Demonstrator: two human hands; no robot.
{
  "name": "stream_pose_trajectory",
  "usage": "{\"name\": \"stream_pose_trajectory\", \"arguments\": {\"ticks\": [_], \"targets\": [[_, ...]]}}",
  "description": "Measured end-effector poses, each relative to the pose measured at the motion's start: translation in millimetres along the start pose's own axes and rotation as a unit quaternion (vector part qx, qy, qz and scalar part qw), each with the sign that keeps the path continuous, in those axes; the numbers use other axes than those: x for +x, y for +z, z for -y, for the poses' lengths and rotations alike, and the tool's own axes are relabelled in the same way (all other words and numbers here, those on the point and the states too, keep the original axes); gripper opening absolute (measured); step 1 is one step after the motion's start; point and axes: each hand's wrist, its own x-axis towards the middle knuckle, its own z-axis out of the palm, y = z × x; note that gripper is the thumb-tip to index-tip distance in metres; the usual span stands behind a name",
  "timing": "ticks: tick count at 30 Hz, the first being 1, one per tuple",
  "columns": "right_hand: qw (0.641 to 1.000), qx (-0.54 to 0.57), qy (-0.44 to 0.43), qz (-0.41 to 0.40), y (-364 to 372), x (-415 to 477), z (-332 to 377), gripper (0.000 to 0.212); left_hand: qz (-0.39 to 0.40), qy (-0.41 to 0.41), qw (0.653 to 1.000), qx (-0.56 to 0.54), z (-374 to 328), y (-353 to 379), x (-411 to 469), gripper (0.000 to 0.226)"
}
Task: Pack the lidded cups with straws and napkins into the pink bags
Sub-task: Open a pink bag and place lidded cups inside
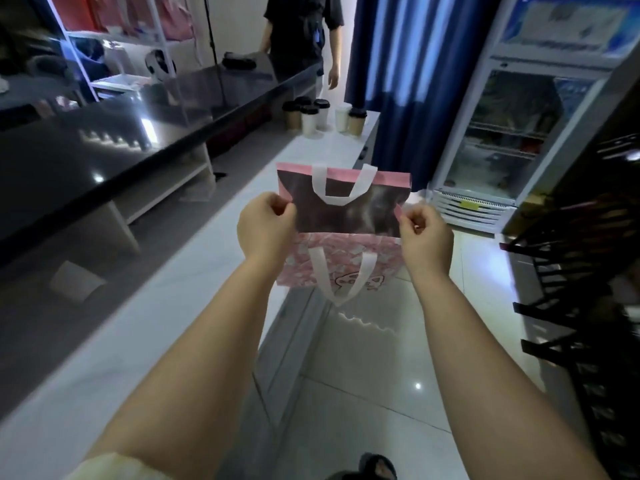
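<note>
both grips were closed on one thing: the left hand (pixel 266 226) pinched the left side edge of the pink non-woven bag with white loop handles (pixel 341 237), and the right hand (pixel 424 233) pinched its right side edge, the two pulling the mouth apart in mid-air. between the grips the dark inner lining of the far panel showed, with one white handle standing above it; below the grips the near panel hung down, pale pink with a white pattern and a cartoon face, its own handle drooping.

well beyond the grips, at the far end of the white counter (pixel 194 271), stood the cluster of paper cups with black and white lids (pixel 322 116). no straws or napkins could be made out.

judging from this, the step in hand was opening the bag, and packing had not begun. to do it well, the sides should be drawn fully apart so the base squares out, then the bag set upright on the counter near the cups, so it stands open by itself and both hands are free to load.

no brand, label or readable writing was visible on the bag or cups; the picture was too soft to tell more.
</note>
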Motion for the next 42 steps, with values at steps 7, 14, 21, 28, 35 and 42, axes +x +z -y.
{"name": "stream_pose_trajectory", "arguments": {"ticks": [7,14,21,28,35,42], "targets": [[0.998,0.039,-0.024,0.045,-10,105,-68,0.015,-0.053,-0.014,0.997,-0.061,-35,116,19,0.013],[0.998,0.030,-0.047,0.027,7,192,-132,0.017,-0.117,0.004,0.992,-0.056,-46,200,57,0.010],[0.995,0.064,-0.049,0.056,63,278,-164,0.011,-0.144,-0.017,0.986,-0.078,-45,273,128,0.015],[0.988,0.093,-0.057,0.106,158,402,-164,0.009,-0.151,-0.017,0.984,-0.098,-30,342,273,0.009],[0.972,0.130,-0.066,0.186,277,533,-126,0.020,-0.186,-0.066,0.977,-0.079,-27,374,431,0.016],[0.952,0.180,-0.075,0.236,377,607,-129,0.013,-0.259,-0.130,0.956,-0.049,-3,396,486,0.019]]}}
